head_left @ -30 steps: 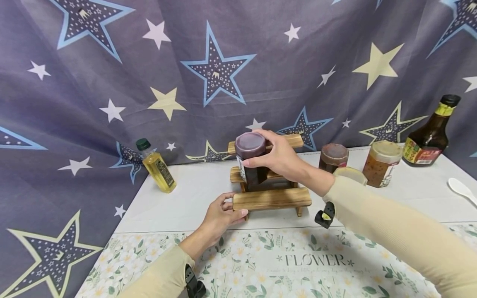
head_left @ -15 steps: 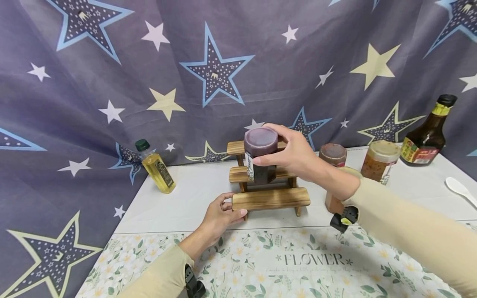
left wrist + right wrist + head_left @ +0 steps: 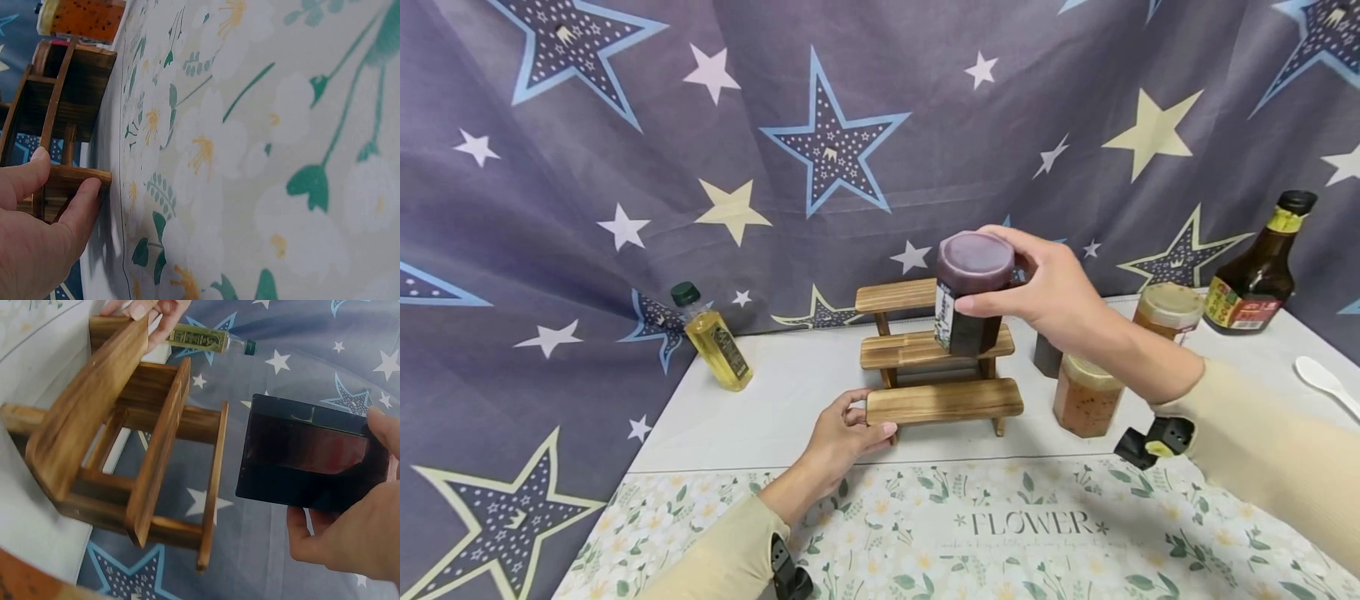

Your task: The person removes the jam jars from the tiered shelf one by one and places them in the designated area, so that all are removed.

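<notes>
My right hand (image 3: 1051,279) grips a dark jar (image 3: 973,321) with a purple lid near its top, thumb on one side and fingers behind. The jar is upright and overlaps the right part of the three-tier wooden rack (image 3: 943,402) in the head view. Seen from the right wrist, the jar's dark base (image 3: 306,453) is apart from the rack's shelves. My left hand (image 3: 842,433) holds the left end of the rack's lowest step. In the left wrist view, thumb and finger pinch the rack's end (image 3: 78,177).
An oil bottle (image 3: 718,348) with a green cap stands at the left. To the right are a jar of reddish-brown sauce (image 3: 1086,400), another behind it (image 3: 1168,310), a dark sauce bottle (image 3: 1251,279) and a white spoon (image 3: 1326,383). A star-patterned cloth (image 3: 850,83) hangs behind.
My right hand has carried the dark jar to the right and slightly up, from the rack's left side to over its right part. My left hand has stayed on the rack.
</notes>
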Available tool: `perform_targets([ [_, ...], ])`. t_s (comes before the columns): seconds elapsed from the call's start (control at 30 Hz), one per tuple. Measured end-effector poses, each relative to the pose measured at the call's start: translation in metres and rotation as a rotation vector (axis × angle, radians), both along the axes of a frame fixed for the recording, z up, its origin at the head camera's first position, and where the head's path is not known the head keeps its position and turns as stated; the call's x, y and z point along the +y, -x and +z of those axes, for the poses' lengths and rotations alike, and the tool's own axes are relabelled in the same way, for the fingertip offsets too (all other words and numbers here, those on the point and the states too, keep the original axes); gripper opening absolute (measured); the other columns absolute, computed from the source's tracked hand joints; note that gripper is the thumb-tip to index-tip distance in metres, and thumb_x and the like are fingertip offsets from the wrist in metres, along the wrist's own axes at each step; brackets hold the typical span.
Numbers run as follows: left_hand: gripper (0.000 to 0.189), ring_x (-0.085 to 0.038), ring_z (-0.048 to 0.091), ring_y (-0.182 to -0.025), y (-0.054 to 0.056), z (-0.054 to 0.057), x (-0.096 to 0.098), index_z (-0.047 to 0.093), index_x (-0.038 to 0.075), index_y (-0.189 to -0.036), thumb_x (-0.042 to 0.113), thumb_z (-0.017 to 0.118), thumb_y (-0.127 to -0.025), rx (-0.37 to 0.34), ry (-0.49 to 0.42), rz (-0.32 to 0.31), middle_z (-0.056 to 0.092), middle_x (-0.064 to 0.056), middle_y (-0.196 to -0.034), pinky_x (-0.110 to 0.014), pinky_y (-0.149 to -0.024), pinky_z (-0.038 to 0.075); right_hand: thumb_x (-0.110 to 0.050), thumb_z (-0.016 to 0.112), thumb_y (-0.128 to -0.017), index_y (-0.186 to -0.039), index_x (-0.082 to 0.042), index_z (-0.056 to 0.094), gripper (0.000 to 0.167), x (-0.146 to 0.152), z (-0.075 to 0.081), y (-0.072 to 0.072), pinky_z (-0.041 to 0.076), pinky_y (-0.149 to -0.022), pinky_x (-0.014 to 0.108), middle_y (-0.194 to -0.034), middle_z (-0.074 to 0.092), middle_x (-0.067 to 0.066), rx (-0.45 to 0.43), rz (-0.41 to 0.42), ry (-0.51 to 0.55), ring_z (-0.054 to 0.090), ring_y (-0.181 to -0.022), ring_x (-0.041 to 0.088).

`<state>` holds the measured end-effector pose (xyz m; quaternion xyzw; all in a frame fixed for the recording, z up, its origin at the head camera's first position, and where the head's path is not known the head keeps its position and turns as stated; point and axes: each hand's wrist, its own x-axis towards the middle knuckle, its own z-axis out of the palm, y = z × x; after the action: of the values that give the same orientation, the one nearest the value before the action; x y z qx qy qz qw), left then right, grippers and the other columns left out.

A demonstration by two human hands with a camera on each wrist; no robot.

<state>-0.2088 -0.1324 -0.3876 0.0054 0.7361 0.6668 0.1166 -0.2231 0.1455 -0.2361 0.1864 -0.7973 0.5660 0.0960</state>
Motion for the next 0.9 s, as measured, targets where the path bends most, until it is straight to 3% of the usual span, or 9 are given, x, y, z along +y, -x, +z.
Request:
perform_targets([
  [0.2,0.066,-0.021,0.067,-0.09,0.0,0.0,-0.001,0.037,0.002,-0.141,0.0,0.071,-0.085,0.001,0.001,-0.002,0.061,-0.02,-0.111,-0.04,-0.088,0.059,-0.03,0.088,-0.07,-0.128,-0.027,0.058,0.064,0.013,0.013,-0.003,0.051,-0.083,0.026,-0.116,0.063,-0.002,0.027,-0.047,-0.054,0.057,-0.103,0.013],
  [0.47,0.066,-0.022,0.067,-0.09,0.001,-0.001,-0.001,0.038,0.002,-0.141,0.0,0.072,-0.085,0.002,-0.003,-0.001,0.061,-0.02,-0.111,-0.04,-0.087,0.059,-0.019,0.085,-0.075,-0.135,-0.023,0.054,0.067,0.035,0.03,-0.012,0.054,-0.08,0.016,-0.123,0.06,0.004,0.038,-0.076,0.004,0.058,-0.108,0.015],
  [0.73,0.066,-0.021,0.067,-0.09,0.001,-0.001,-0.001,0.038,0.002,-0.141,0.0,0.072,-0.085,0.006,-0.003,0.0,0.061,-0.02,-0.11,-0.04,-0.087,0.059,0.001,0.08,-0.076,-0.134,-0.011,0.054,0.065,0.057,0.028,-0.016,0.055,-0.083,0.013,-0.122,0.058,0.01,0.038,-0.038,0.169,0.056,-0.109,0.017],
  [0.87,0.065,-0.023,0.067,-0.091,0.001,-0.001,-0.001,0.038,0.002,-0.141,0.0,0.072,-0.085,0.006,-0.009,0.001,0.061,-0.02,-0.11,-0.04,-0.087,0.059,0.0,0.08,-0.077,-0.135,-0.013,0.053,0.065,0.069,0.025,-0.019,0.053,-0.081,0.011,-0.122,0.058,0.008,0.025,-0.093,0.115,0.055,-0.108,0.015],
  [0.9,0.065,-0.023,0.067,-0.091,0.001,-0.001,-0.001,0.038,0.002,-0.14,0.0,0.072,-0.085,0.004,-0.01,0.0,0.061,-0.02,-0.11,-0.04,-0.087,0.059,-0.001,0.08,-0.077,-0.135,-0.014,0.053,0.065,0.072,0.023,-0.02,0.054,-0.072,0.011,-0.121,0.059,0.006,0.02,-0.114,0.09,0.055,-0.104,0.014],
])
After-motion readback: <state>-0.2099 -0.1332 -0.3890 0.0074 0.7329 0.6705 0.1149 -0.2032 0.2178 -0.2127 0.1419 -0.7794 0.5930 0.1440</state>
